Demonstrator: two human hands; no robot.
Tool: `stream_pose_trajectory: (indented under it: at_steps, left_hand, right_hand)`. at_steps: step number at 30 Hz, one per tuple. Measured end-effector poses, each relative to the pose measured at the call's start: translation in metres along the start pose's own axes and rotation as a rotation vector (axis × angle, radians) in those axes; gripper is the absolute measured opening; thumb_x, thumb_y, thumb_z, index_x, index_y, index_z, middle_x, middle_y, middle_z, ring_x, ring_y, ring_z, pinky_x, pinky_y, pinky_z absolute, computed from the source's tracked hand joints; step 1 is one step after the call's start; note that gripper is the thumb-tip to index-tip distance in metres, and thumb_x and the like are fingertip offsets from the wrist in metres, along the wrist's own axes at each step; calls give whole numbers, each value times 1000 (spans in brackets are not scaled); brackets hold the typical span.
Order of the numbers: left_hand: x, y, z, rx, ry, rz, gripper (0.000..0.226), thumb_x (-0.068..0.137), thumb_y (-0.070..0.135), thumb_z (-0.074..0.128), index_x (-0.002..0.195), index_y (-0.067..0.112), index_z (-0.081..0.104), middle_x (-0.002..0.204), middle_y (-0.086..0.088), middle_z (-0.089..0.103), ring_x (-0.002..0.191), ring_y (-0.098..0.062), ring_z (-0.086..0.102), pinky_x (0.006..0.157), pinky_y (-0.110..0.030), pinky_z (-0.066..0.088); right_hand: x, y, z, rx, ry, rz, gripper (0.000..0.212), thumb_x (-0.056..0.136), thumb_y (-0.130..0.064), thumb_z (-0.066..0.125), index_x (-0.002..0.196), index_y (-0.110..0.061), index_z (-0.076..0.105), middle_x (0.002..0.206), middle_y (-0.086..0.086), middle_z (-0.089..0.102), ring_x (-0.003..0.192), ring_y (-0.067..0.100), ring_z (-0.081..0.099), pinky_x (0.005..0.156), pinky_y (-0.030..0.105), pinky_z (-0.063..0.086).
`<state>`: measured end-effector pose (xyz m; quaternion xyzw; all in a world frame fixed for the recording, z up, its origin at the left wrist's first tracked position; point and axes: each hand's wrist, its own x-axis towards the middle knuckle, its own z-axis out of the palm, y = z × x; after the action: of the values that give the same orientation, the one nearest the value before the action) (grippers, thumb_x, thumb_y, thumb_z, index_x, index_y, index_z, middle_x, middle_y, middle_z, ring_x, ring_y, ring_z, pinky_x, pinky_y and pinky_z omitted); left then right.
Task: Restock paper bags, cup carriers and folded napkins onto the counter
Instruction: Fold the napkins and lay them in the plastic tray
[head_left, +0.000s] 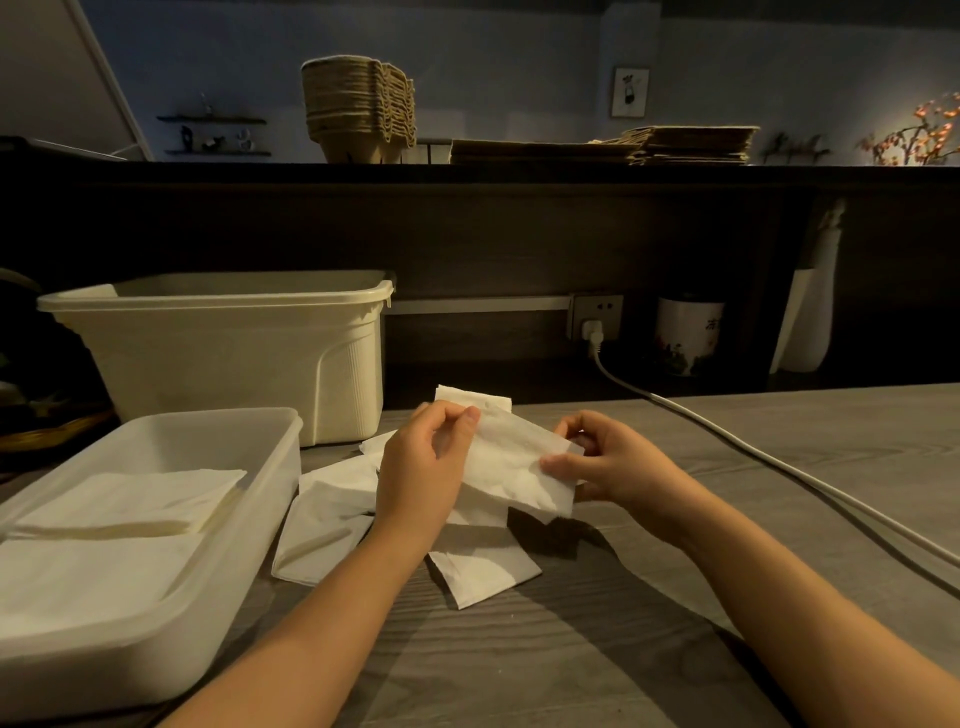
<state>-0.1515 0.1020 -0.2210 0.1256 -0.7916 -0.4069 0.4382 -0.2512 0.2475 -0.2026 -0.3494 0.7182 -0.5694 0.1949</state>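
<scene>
Dim, warm light falls across the grey wood-grain table (571, 654) in front of you, and a dark back panel rises to a raised counter ledge (260, 174) beyond it. Your left hand (421, 467) has its fingers curled, thumb and fingertips pinching the upper left edge of one white napkin (514, 467). Your right hand (613, 462) pinches the napkin's other end, thumb laid on top and fingers bent behind it. Both hands are closed narrowly on the paper and hold it off the table between them, sloping down toward your right.

Under and beside your hands lie loose napkins (327, 530), at least three, overlapping. You cannot get an exact count where your left hand covers them. To your left, one shallow translucent tray (267, 499) holds two stacks of folded napkins (135, 504), one nearer you and one farther. Behind the tray stands one cream plastic tub (234, 364).

Up on the ledge you have one tall stack of cup carriers (358, 109) and, to its right, two flat piles of paper bags (696, 144) lying against each other. One white cable (779, 457) runs from a socket (595, 317) across the table on your right, near one painted jar (688, 335). One framed picture (629, 92) hangs on the far wall
</scene>
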Motion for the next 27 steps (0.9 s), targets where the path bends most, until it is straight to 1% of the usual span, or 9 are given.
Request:
stream_pose_trajectory:
  at_steps: [4,6,9,13,16,18,21,24,27]
  left_hand:
    - [1,0,1,2,33,-34,12,93,28,51,82,28,56,85,21,56,83,6,50,69,-9,39]
    - [1,-2,1,-7,59,-50,11,94,27,51,86,23,58,85,18,57,83,5,51,66,-6,37]
    - [2,-3,1,-34,86,-84,13,94,28,51,87,22,59,85,15,59,83,1,52,66,-11,38]
    - [0,0,2,-73,33,-150,16,94,32,49,87,22,60,80,16,56,81,-2,51,66,-19,39]
    - [-1,3,2,-68,22,-166,15,94,30,50,81,28,57,78,17,55,78,-1,50,66,-18,40]
    - [0,4,1,-72,31,-176,13,94,29,50,85,26,59,81,19,55,79,1,49,67,-16,41]
    - [1,4,0,-106,29,-230,19,94,34,48,92,20,61,83,15,56,80,-3,50,65,-18,40]
    - [1,3,1,-108,-11,-277,17,93,36,49,88,24,59,84,15,54,82,-4,49,71,-22,42]
    - [-1,5,0,-52,-3,-246,14,92,31,53,81,24,59,80,20,53,77,2,47,64,-9,36]
  right_hand:
    - [-1,1,1,2,-104,76,30,85,-11,62,113,-17,56,103,2,63,90,15,66,74,26,57]
    - [-1,1,2,-40,-117,105,21,85,-12,62,105,-16,58,101,2,63,91,15,65,76,26,56]
    - [-1,0,1,-41,-108,108,11,85,-13,61,95,-16,59,101,3,62,93,17,64,80,27,56]
    - [-2,0,1,-25,-145,109,8,85,-15,62,93,-17,61,100,4,64,95,17,63,77,24,56]
    - [-3,-1,1,18,-178,109,10,85,-18,62,96,-16,61,99,2,65,91,12,65,75,21,55]
    - [-4,0,1,58,-189,104,16,86,-16,61,102,-17,59,102,3,64,91,12,66,76,22,55]
    - [-4,1,2,82,-154,84,18,87,-13,59,104,-19,56,104,5,64,89,15,67,73,25,56]
    - [-3,2,0,104,-64,40,16,88,-14,59,103,-18,58,98,4,68,83,14,69,71,26,57]
    - [-2,3,0,-9,18,5,13,87,-15,60,100,-15,56,90,-1,68,75,9,68,63,20,55]
